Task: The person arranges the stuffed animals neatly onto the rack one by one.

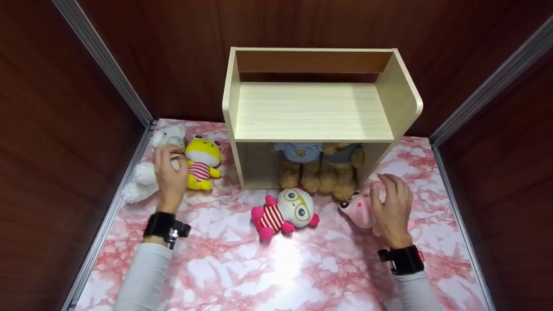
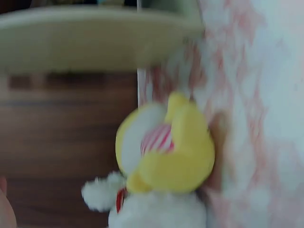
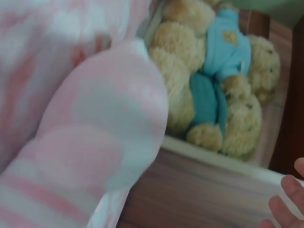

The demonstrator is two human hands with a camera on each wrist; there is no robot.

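My left hand (image 1: 172, 175) hovers over a white fluffy plush toy (image 1: 144, 177), its fingers loosely bent and covering part of it in the head view. Right beside that hand lies a yellow frog plush (image 1: 203, 152) in a red-striped top, also seen in the left wrist view (image 2: 185, 152). On the other side, my right hand (image 1: 392, 207) is over a pink plush toy (image 1: 360, 211) and partly hides it. In the right wrist view the right fingers (image 3: 285, 199) are spread apart, away from the pink plush (image 3: 114, 104).
A pale wooden two-tier shelf (image 1: 315, 112) stands against the back wall. Two brown teddy bears, one in a light blue shirt (image 1: 300, 152), sit in its lower compartment. A panda plush (image 1: 296, 207) with pink limbs lies in front. Dark wooden walls enclose the pink marbled surface (image 1: 242, 272).
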